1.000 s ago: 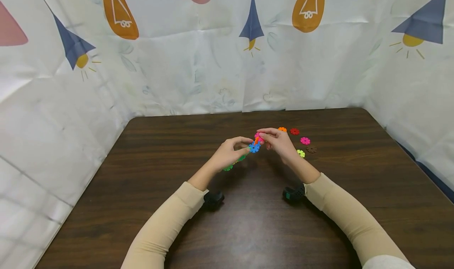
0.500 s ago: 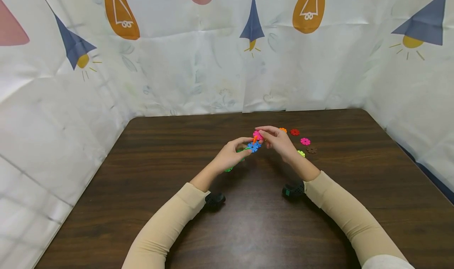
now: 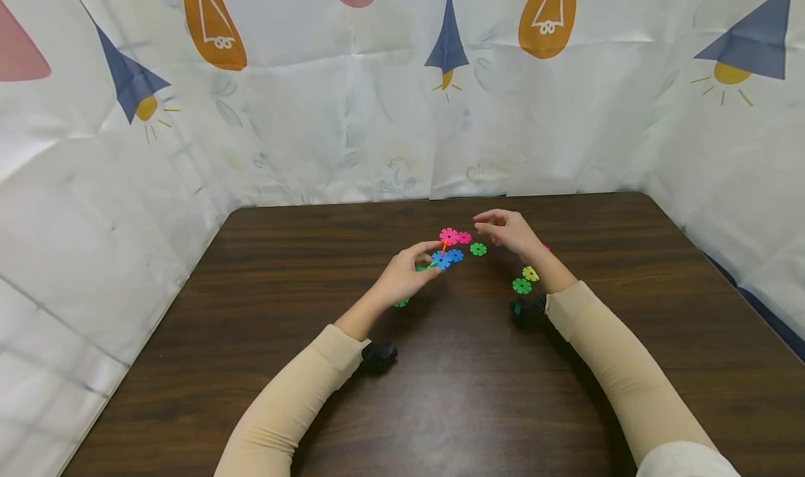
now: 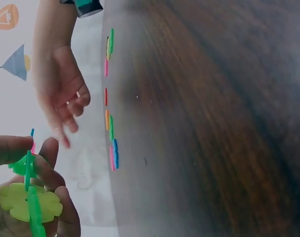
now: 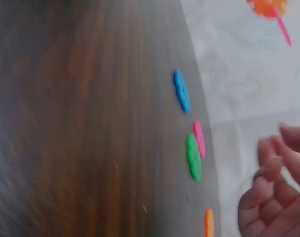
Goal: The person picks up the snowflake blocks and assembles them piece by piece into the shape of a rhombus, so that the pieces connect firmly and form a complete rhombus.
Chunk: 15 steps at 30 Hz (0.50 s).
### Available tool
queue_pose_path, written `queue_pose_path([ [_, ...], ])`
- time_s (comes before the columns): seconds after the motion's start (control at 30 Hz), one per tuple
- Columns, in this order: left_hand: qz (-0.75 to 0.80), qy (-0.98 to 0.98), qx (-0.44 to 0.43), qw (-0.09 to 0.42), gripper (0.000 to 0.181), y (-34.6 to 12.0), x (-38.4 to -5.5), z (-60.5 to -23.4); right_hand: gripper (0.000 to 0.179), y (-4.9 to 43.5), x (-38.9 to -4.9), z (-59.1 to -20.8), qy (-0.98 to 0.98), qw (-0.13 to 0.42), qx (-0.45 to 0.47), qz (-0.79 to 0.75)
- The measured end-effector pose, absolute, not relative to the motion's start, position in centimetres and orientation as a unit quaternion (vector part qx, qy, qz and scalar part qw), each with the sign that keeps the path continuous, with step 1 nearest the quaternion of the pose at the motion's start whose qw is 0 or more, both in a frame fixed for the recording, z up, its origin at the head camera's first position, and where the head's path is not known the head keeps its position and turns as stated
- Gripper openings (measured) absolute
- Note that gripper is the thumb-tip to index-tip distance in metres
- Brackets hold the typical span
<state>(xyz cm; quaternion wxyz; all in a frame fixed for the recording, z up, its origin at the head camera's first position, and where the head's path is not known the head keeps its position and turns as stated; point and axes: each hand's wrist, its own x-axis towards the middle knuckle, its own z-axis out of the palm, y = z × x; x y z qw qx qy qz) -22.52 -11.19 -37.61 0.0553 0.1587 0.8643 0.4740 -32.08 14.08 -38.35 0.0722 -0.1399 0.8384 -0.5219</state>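
My left hand [image 3: 409, 273] pinches a chain of slotted flower-shaped plastic discs. A pink disc [image 3: 449, 237] ends the chain at the top, joined through an orange one to a blue disc [image 3: 441, 259]. Green and yellow discs [image 4: 21, 203] hang below, under the palm in the left wrist view, partly hidden by the fingers. Right of the chain, my right hand [image 3: 508, 231] hovers over the table with its fingers loosely bent and nothing in them. In the right wrist view, the chain's orange disc [image 5: 268, 6] and pink edge show at the top.
Loose discs lie on the dark wooden table [image 3: 402, 407]: a green disc [image 3: 478, 249], a small pink disc [image 3: 464, 237] and a blue disc [image 5: 182, 91] near the chain. Yellow and green discs [image 3: 521, 285] lie by the right wrist; the forearm covers others. A patterned cloth [image 3: 390, 114] hangs behind.
My right hand has let go of the chain's pink disc and moved right and away. The left hand keeps the chain, shifted slightly left, uncovering loose discs behind it.
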Motion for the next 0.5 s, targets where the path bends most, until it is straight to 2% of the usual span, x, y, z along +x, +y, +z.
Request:
queue_pose_path([
  [0.27,0.478,0.861,0.159,0.061,0.057,-11.1,-22.7,-37.9,0.041,14.7,-33.6,-39.1,0.909,0.135,-0.165,-0.357],
  [0.5,0.470,0.865,0.163,0.061,0.059,-11.0,-22.6,-37.6,0.038,14.5,-33.9,-39.4,0.917,0.147,-0.161,-0.334],
])
